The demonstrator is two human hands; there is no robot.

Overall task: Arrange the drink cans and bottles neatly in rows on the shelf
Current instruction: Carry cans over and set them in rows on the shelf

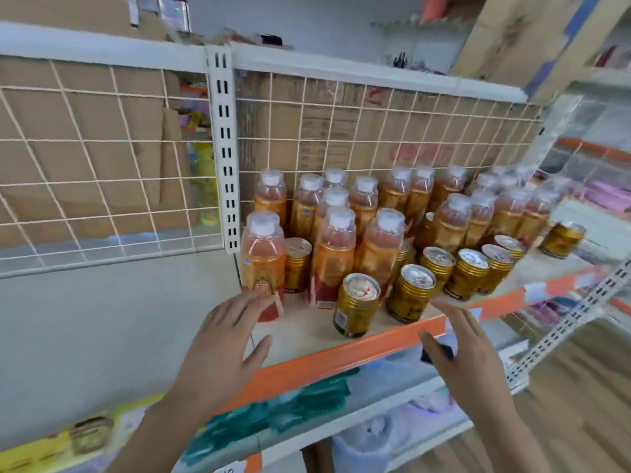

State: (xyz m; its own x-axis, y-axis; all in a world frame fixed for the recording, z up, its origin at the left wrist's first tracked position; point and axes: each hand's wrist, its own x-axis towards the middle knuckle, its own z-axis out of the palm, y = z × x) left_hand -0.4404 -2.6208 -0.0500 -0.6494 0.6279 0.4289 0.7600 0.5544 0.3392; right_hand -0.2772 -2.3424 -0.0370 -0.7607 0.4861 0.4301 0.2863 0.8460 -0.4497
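- The shelf [300, 336] is a pale board with an orange front strip [341, 360]. Its right half is crowded with drinks and its left half is bare.
- The bottles [392, 196] are clear plastic with white caps, pinkish-orange drink and gold-orange labels that turn red at the foot. They stand upright in loose, uneven rows from the far wire grid [102, 165] toward the near edge.
- The front-left bottle [263, 261] stands nearest on the left, just right of the white slotted upright [225, 148].
- The cans are gold with ribbed sides and silver pull-tab tops.
- The nearest can [356, 305] stands close to the orange strip, and a second can [411, 293] is just right of it.
- A short row of cans [467, 274] runs farther right, in front of the bottles.
- One can [297, 264] is wedged between the front bottles.
- A lone can [563, 238] sits well apart at the far right.
- The left hand [225, 339] has its fingers straight and spread, holding nothing. Its fingertips reach the foot of the front-left bottle, but whether they touch it cannot be told.
- The right hand [467, 353] is also spread flat and empty, near the strip's right end and just below the second can.
- A small dark thing [438, 353] shows beside its thumb, too blurred to identify.
- Cardboard boxes [341, 124] fill the space behind the grid.
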